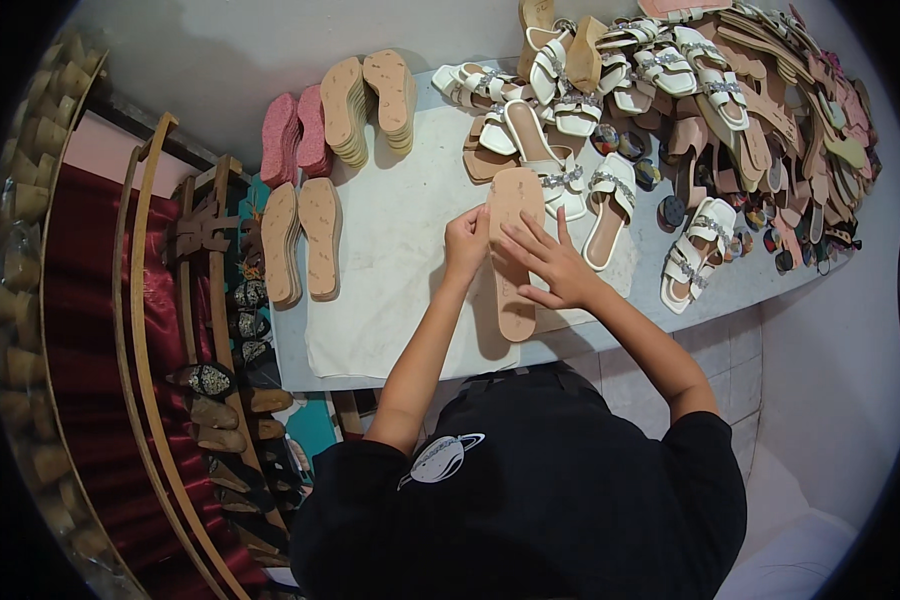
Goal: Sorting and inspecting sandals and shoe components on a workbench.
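Observation:
A tan sandal sole [513,200] lies lengthwise on the white worktable [400,240] in front of me. My left hand [466,243] pinches its left edge near the middle, fingers curled. My right hand [548,262] lies flat on top of the sole with its fingers spread, pressing on it. Just beyond the sole's far end lie white strapped sandals [560,175] with sparkly bands.
Stacks of tan soles [370,100] and pink soles [295,135] stand at the table's far left, and two more tan stacks [300,240] lie nearer. A big heap of white sandals and soles [750,110] covers the right side. A shoe rack [220,380] stands left of the table.

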`<move>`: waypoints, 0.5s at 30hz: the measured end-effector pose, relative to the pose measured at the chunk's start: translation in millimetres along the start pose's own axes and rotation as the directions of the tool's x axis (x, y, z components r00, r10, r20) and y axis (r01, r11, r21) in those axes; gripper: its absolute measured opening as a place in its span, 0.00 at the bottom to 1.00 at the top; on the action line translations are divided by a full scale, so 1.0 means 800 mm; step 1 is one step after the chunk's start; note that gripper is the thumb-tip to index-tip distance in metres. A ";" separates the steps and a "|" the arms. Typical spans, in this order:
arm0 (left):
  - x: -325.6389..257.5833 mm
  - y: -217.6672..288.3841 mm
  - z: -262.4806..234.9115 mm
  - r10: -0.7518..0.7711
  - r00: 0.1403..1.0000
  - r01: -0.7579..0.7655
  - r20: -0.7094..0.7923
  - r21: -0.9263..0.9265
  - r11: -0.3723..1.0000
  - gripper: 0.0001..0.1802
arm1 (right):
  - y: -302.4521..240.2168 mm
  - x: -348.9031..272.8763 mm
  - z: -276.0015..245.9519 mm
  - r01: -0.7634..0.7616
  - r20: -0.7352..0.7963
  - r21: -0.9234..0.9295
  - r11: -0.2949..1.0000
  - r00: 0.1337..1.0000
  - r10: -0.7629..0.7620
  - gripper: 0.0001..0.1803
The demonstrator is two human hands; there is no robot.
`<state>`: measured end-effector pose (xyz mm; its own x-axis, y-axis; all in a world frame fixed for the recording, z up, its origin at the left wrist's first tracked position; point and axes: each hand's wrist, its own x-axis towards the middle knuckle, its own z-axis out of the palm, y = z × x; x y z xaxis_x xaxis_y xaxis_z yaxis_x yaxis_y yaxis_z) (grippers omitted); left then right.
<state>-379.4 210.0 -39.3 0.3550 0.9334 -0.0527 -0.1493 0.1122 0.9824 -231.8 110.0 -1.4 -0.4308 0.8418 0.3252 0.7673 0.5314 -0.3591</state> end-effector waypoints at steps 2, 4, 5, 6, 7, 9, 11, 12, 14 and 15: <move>0.002 0.006 0.002 0.033 0.999 -0.033 -0.012 0.002 0.999 0.16 | -0.001 0.003 0.010 0.006 0.054 -0.072 0.997 0.999 -0.002 0.36; 0.007 0.003 -0.006 0.042 0.999 -0.041 -0.030 0.030 0.999 0.16 | -0.007 0.002 0.027 0.029 0.104 -0.107 0.994 0.994 -0.018 0.37; 0.010 0.002 -0.009 0.049 0.998 -0.047 -0.038 0.057 0.997 0.16 | -0.010 -0.003 0.033 0.037 0.104 -0.106 0.994 0.994 -0.026 0.37; 0.012 0.003 -0.012 0.050 0.998 -0.047 -0.042 0.057 0.997 0.16 | -0.015 -0.008 0.035 0.057 0.141 -0.112 0.992 0.989 -0.041 0.37; 0.014 0.004 -0.015 0.039 0.997 -0.035 -0.065 0.069 0.997 0.16 | -0.019 -0.014 0.038 0.077 0.178 -0.117 0.990 0.983 -0.055 0.37; 0.018 0.008 -0.020 0.032 0.996 -0.025 -0.088 0.081 0.996 0.16 | -0.027 -0.026 0.047 0.111 0.171 -0.140 0.984 0.981 -0.086 0.36; 0.024 0.012 -0.023 0.041 0.994 -0.034 -0.103 0.062 0.997 0.15 | -0.033 -0.037 0.054 0.150 0.251 -0.080 0.985 0.960 -0.126 0.34; 0.026 0.013 -0.027 0.044 0.993 -0.037 -0.106 0.062 0.997 0.15 | -0.037 -0.039 0.053 0.158 0.253 -0.036 0.987 0.957 -0.144 0.31; 0.031 0.015 -0.037 0.086 0.988 -0.075 -0.132 0.090 0.993 0.15 | -0.044 -0.039 0.051 0.223 0.242 -0.006 0.975 0.946 -0.215 0.30; 0.033 0.018 -0.039 0.089 0.987 -0.077 -0.133 0.089 0.993 0.15 | -0.047 -0.038 0.049 0.279 0.229 0.021 0.960 0.933 -0.276 0.29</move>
<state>-401.3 247.0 -32.2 0.2145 0.9767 0.0114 -0.0936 0.0089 0.9956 -265.8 67.8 -31.8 -0.7230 0.6605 0.2024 0.6065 0.7472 -0.2719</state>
